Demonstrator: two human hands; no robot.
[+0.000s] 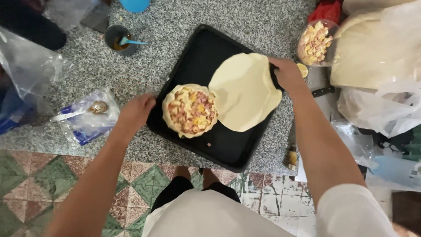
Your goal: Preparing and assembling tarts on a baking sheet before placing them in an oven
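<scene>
Right hand (287,72) is pinched closed on the edge of a flat dough round (243,92), hanging over the black tray (206,52). Left hand (135,112), loosely curled, rests against the tray's left rim, beside the filled dough cup (190,109) on the speckled tabletop (153,66).

This is a home kitchen. A black baking tray (228,145) sits on a speckled stone counter (153,66). There is dough (245,92), a bowl of chopped food (316,41), plastic bags (377,105), and old patterned floor tiles (48,184).
</scene>
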